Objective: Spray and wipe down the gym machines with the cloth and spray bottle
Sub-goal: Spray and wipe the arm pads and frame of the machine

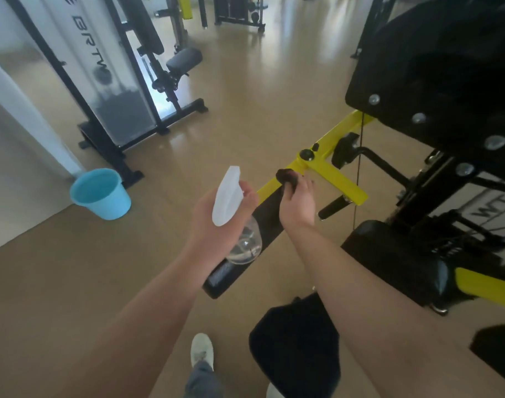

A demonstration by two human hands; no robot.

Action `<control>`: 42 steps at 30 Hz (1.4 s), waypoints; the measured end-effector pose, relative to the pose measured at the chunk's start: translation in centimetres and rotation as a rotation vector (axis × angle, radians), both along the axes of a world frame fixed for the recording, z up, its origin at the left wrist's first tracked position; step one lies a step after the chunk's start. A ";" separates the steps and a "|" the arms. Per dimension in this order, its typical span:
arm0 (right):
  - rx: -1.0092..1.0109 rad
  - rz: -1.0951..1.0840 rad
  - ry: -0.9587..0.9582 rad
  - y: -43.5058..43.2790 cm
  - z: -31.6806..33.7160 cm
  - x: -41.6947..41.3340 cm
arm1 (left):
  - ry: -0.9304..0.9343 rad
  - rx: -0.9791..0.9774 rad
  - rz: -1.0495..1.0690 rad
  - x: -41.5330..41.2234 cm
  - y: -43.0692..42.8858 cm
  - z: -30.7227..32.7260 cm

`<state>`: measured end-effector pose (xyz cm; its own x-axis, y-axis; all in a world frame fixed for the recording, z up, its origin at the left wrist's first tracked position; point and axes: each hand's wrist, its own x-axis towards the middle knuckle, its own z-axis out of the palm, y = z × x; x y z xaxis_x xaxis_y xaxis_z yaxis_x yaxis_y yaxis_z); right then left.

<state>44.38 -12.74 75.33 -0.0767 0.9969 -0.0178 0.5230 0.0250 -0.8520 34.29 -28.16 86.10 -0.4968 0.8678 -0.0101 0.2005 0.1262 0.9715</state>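
A tan gym floor (259,90) runs across the room, glossy with window glare at the far end. A blue bucket (100,193) stands on it by a white wall, near a black machine (110,81) with a frosted panel. The left hand (216,216) is closed around a clear spray bottle (231,208) with a white head, just above a black pad. The right hand (298,202) clamps a dark cloth (285,176) against a yellow bar (328,165) of the near machine. The hands are apart. That machine's upper right part is dark and hard to make out, and the frame cuts it off. The cloth is mostly hidden under the fingers.
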 end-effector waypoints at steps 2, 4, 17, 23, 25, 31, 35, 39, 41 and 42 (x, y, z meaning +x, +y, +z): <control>-0.062 -0.141 0.151 -0.1 0.8 -0.4 | 0.020 -0.016 -0.062 -0.9 1.3 0.3; -0.151 -0.268 0.239 -0.1 1.5 -0.3 | 0.032 -0.042 -0.156 -2.0 2.5 0.4; -0.604 -0.498 0.367 -12.2 -2.2 -3.9 | -0.118 -0.176 -0.613 -7.2 9.3 -0.5; -0.625 -0.610 0.608 -6.6 -0.9 -3.4 | -0.147 -0.188 -0.710 -6.4 9.1 -1.6; -0.574 -0.624 0.702 -3.2 -0.4 -2.6 | -0.165 -0.199 -0.694 -6.8 8.7 -1.9; -0.590 -0.594 0.735 -0.9 -1.9 -1.7 | -0.211 -0.219 -0.596 -7.6 7.5 -2.5; -0.702 -0.523 0.626 -6.2 -3.8 -2.8 | -0.259 -0.188 -0.528 -7.2 6.8 -2.4; -0.764 -0.446 0.551 -10.4 -4.3 -3.6 | -0.187 -0.142 -0.473 -5.4 5.3 -1.6; -0.694 -0.343 0.504 -12.1 -3.5 -3.3 | -0.178 -0.119 -0.434 -4.7 4.2 -1.2; -0.642 -0.292 0.481 -12.6 -2.8 -2.9 | -0.179 -0.110 -0.409 -4.4 3.5 -1.0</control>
<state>41.44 -25.33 72.52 0.0374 0.7855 -0.6177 0.0113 -0.6184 -0.7857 29.86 -24.63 85.05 -0.0960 0.9812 -0.1672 0.0855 0.1755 0.9808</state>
